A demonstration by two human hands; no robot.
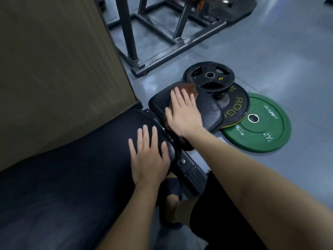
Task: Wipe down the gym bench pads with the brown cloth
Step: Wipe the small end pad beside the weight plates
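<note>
A green weight plate point(259, 123) lies flat on the grey floor point(288, 51) at three o'clock, its rim tucked under a black plate with yellow lettering point(237, 103) (the letters are only partly readable). A smaller black grip plate point(209, 76) rests on top of that one, toward one o'clock. A dark steel rack frame point(162, 33) stands at twelve o'clock. A tan panel point(54, 60) fills ten o'clock.
</note>
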